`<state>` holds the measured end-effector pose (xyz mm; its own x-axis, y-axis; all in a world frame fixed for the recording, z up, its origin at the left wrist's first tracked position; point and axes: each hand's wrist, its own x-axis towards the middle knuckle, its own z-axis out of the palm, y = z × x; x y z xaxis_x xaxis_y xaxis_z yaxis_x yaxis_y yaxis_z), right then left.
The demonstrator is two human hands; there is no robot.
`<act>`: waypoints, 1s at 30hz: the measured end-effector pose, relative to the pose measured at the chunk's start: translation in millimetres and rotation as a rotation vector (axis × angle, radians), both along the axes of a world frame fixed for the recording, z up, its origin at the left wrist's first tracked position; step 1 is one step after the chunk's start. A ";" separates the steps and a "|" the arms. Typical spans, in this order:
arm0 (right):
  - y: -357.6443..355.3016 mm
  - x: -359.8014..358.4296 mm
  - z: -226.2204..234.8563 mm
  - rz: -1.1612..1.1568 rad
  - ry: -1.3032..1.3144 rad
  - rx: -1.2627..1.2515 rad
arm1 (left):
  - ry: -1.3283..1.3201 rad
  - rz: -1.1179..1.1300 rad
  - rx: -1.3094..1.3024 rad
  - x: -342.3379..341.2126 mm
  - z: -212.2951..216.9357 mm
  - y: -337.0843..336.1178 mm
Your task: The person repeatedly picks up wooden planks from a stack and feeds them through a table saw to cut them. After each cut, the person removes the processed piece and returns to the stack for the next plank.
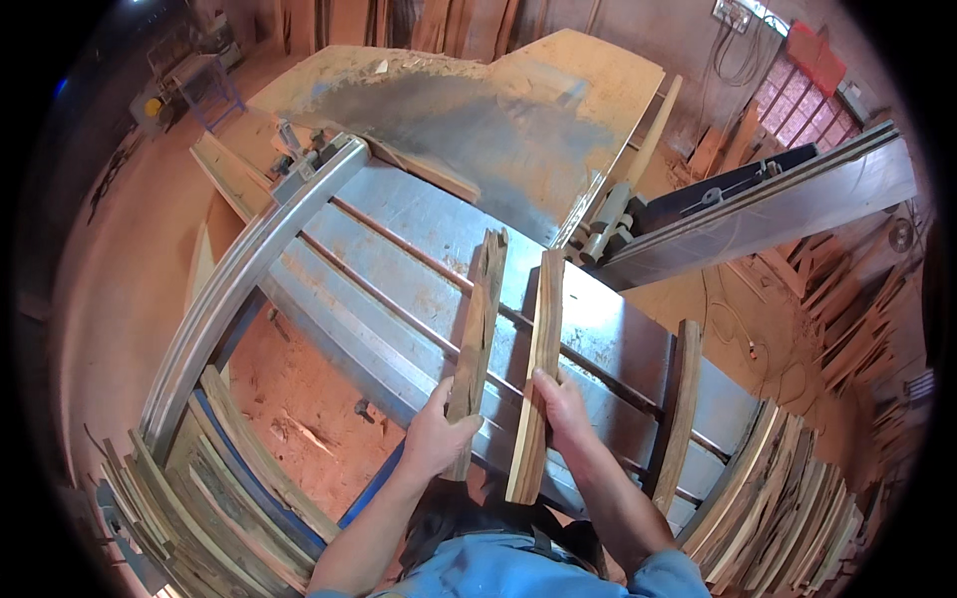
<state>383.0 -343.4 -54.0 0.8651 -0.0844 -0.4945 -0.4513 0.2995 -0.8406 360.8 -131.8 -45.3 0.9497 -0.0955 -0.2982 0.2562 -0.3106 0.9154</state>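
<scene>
My left hand (440, 436) is closed round the near part of a rough-edged wooden strip (481, 324), which points away from me over the metal saw table (399, 229). In my right hand (564, 407) is a second wooden strip (544, 319), smoother and paler along its side, gripped near its lower half. The two strips run almost side by side with a gap between them. Both near ends reach past the table's front edge toward my body. To the right, a third wooden strip (679, 409) lies by itself across the table.
Stacked strips stand at the left (219, 488) and the right (768, 488). A metal rail (254, 269) borders the table's left side. Beyond is a dusty wooden board (449, 110); a long metal beam (768, 204) sits at the right. Sawdust covers the floor (299, 399).
</scene>
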 end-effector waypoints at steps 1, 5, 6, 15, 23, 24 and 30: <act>-0.7 -1.2 -6.8 -0.022 0.023 -0.053 | 0.006 -0.015 0.054 1.5 0.8 -2.0; 5.5 -6.4 2.7 0.000 -0.002 -0.008 | 0.024 -0.057 0.217 -2.4 -8.9 0.7; 7.5 -7.2 5.1 0.001 -0.008 -0.004 | 0.024 -0.064 0.242 -3.5 -13.3 2.0; 18.4 -10.0 9.5 -0.014 -0.040 0.024 | 0.110 -0.115 0.132 -10.7 1.1 2.5; 23.4 -8.7 0.1 -0.011 -0.046 0.039 | 0.193 -0.015 -0.236 -15.6 4.7 1.6; 23.1 -9.0 -3.0 -0.006 -0.066 0.038 | 0.222 -0.004 -0.289 -16.1 3.8 1.2; 27.7 -9.4 5.5 -0.003 -0.041 0.041 | 0.292 -0.002 -0.360 -21.7 -1.5 0.1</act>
<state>373.6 -315.7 -48.4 0.8844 -0.0679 -0.4617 -0.4156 0.3354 -0.8455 339.1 -131.7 -46.9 0.8306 -0.2434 -0.5009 0.5191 0.0127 0.8546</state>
